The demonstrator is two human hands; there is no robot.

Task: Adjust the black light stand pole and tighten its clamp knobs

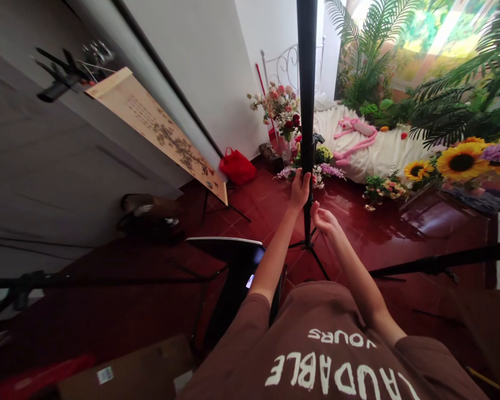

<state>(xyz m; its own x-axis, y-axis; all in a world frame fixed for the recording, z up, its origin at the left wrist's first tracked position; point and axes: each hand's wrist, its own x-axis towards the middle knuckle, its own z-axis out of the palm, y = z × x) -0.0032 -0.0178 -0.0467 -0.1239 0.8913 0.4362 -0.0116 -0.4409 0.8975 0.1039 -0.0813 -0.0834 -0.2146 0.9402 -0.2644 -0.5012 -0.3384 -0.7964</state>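
Note:
A tall black stand [308,83] rises upright in front of me, its legs spread on the floor. My left hand [300,190] is closed around the pole from the left, below a black knob [318,138] on its side. Slightly lower, at the pole's right side, my right hand [325,219] has its fingers curled together. Its fingertips are close against the stand, and whatever they pinch, if anything, is hidden.
A scroll picture [166,136] hangs left beside a red bag [238,166]. A black chair [237,278] stands near my left arm. Another black pole [445,260] reaches in from the right. Sunflowers [461,162], palms and a pink plush toy [360,130] on white cloth occupy the back right.

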